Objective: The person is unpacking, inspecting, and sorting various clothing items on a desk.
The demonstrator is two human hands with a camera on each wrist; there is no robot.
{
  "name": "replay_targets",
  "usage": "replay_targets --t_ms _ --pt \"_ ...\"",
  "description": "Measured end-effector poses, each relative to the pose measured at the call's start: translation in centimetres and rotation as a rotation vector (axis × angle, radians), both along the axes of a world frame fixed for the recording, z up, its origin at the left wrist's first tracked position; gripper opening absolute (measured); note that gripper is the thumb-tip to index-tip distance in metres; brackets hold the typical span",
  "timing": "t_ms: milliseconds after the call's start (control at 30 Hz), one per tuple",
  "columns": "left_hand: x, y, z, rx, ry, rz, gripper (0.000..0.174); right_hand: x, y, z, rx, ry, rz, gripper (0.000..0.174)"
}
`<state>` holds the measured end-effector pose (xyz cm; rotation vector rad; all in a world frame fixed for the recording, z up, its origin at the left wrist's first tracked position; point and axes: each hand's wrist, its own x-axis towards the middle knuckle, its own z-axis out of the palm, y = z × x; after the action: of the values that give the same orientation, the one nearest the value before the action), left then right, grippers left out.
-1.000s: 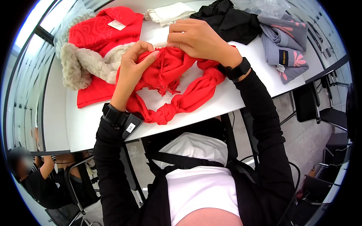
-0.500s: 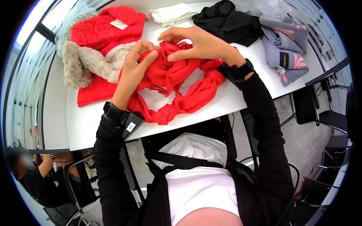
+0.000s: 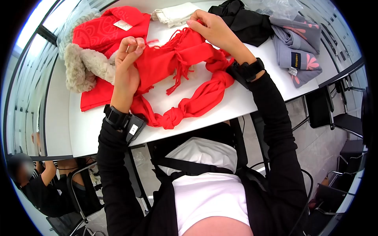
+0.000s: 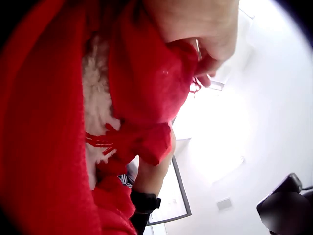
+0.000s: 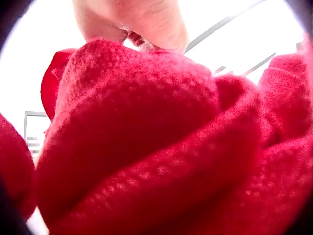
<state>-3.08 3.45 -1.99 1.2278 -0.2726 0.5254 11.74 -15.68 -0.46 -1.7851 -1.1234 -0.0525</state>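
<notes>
A red fringed scarf (image 3: 157, 70) lies across the table in front of me, its near part twisted into a loop with a knot (image 3: 172, 117). My left hand (image 3: 128, 65) pinches one corner of its fringed end between thumb and fingertips. Farther right and higher, my right hand (image 3: 216, 33) pinches the other corner, so the end is spread between the hands with fringe hanging. Red cloth (image 4: 151, 73) fills much of the left wrist view below the hand (image 4: 200, 19). In the right wrist view, scarf folds (image 5: 146, 122) cover most of the picture under the hand (image 5: 132, 22).
At the back left lie a red patterned garment (image 3: 106, 29) with a tag and a fluffy beige piece (image 3: 80, 69). A folded white cloth (image 3: 175, 13), a black cloth (image 3: 240, 23) and a grey floral piece (image 3: 297, 51) line the table's (image 3: 260, 86) back and right. A person (image 3: 47, 188) sits lower left.
The right hand has come away from the bunched scarf, up and to the right, with a corner of it. The left hand has shifted slightly left, and the fringed end is now spread wider.
</notes>
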Motion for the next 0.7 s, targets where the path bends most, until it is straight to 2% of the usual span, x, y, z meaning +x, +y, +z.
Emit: replay_targets --t_ms 67,133,167,233,267,333,367,400,467,500,567,600,633,667,700 --pt "0.4 0.4 -0.5 0.021 -0.016 0.118 0.015 0.0 0.1 -0.2 0.018 -0.068 -0.034 0.022" --pt "0.8 0.6 -0.8 0.006 -0.006 0.263 0.012 -0.4 0.0 0.2 0.006 0.053 -0.043 0.021" --pt "0.8 0.6 -0.7 0.180 -0.026 0.438 0.012 -0.5 0.0 0.4 -0.001 0.113 -0.047 0.021" --pt "0.5 0.4 -0.5 0.532 -0.063 0.786 0.011 0.0 0.0 0.1 0.041 0.071 -0.034 0.020" --pt "0.1 0.1 0.1 0.714 -0.164 0.810 0.011 0.3 0.1 -0.1 0.064 0.050 -0.026 0.020" --pt "-0.7 -1.0 2.2 1.082 -0.377 0.839 0.012 0.8 0.6 -0.7 0.201 -0.104 0.085 0.019" --pt "-0.7 -2.0 2.6 1.049 -0.339 0.654 0.016 0.7 0.7 -0.6 0.267 -0.183 0.136 0.019" --pt "-0.6 -2.5 2.5 1.201 -0.289 0.582 0.023 0.6 0.6 -0.4 0.239 -0.260 0.100 0.020" --pt "0.2 -3.5 1.3 1.286 -0.211 0.459 0.031 -0.5 0.4 0.3 0.178 -0.415 0.033 0.024" --pt "0.2 -3.5 0.9 1.326 -0.151 0.423 0.033 -1.5 0.3 0.9 0.207 -0.424 -0.026 0.026" --pt "0.3 -3.3 0.2 1.402 -0.030 0.350 0.039 -2.2 0.0 1.7 0.197 -0.700 -0.079 0.027" --pt "0.5 -3.2 -0.1 1.394 -0.057 0.384 0.038 -2.4 0.0 2.0 0.195 -0.840 -0.106 0.028" --pt "0.7 -3.0 -0.4 1.387 -0.084 0.419 0.038 -2.5 0.1 1.8 0.133 -0.728 0.059 0.030" --pt "0.8 -2.8 -0.7 1.381 -0.110 0.454 0.037 -3.0 -0.2 1.5 -0.067 -0.470 0.191 0.033" --pt "0.9 -2.6 -0.9 1.390 -0.094 0.486 0.035 -3.1 0.1 0.8 -0.103 -0.501 0.209 0.034"
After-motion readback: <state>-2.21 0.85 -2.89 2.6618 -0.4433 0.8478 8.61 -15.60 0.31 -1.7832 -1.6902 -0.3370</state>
